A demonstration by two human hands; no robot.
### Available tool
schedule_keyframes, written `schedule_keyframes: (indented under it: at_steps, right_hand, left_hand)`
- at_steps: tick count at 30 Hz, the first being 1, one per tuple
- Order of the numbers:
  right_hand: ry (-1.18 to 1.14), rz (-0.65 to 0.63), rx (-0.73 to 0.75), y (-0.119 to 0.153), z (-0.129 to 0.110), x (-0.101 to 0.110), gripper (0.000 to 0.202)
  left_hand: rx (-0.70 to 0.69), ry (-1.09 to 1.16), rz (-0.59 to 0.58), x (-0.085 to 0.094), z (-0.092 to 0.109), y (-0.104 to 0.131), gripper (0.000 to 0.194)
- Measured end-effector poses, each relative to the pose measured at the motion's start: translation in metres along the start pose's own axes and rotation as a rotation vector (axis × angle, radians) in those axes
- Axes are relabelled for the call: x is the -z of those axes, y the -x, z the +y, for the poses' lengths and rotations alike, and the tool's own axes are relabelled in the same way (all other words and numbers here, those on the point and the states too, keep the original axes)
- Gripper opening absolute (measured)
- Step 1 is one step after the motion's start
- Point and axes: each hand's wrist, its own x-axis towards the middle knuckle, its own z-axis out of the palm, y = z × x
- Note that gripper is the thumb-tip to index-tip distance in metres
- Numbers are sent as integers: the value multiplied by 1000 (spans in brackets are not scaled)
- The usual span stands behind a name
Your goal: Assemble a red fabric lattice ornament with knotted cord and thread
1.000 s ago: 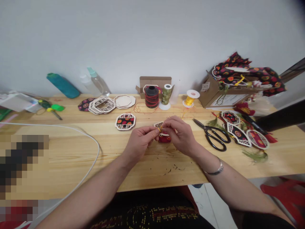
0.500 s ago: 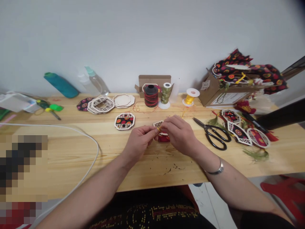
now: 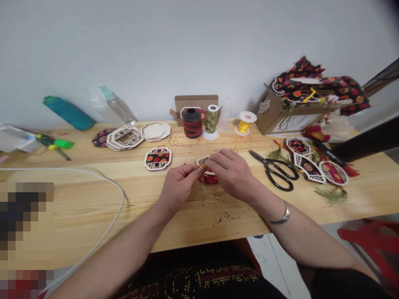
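Observation:
My left hand [image 3: 180, 185] and my right hand [image 3: 233, 173] meet over the table, fingertips pinched close together. Between them is a short piece of yellow cord [image 3: 203, 167], gripped from both sides. Under the fingers lies an ornament of pale cut-out wood and dark red fabric [image 3: 210, 178], partly covered by my right hand. Left of the hands rests a finished-looking octagonal ornament [image 3: 158, 159] with a lattice frame and patterned cloth. Black-handled scissors [image 3: 276, 169] lie open to the right of my right hand.
Behind stand spools of red-black cord [image 3: 192, 124], green cord [image 3: 212, 120] and yellow cord [image 3: 245, 123]. Wooden frames [image 3: 126, 138] are stacked back left. A cardboard box [image 3: 280, 116] holds patterned fabric. Several ornaments [image 3: 308, 168] lie at right; a white cable [image 3: 120, 203] curves at left.
The whole view has shifted slightly, so things sit a little further left. Both hands stay together at the yellow cord, with only small finger movement.

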Motion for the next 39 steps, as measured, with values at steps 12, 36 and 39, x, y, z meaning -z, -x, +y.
schedule_keyframes:
  at_steps: [12,36,39]
  right_hand:
    - [18,-46,34,1,0,1,25]
    - [7,-79,105,1,6,4,26]
    - [-3,-81,113,1,7,4,26]
  left_hand:
    - [-27,-121,15,-1,6,1,26]
    - [-7,-71,-61,-1,5,0,26]
    - [14,-40,-70,-1,4,-1,27]
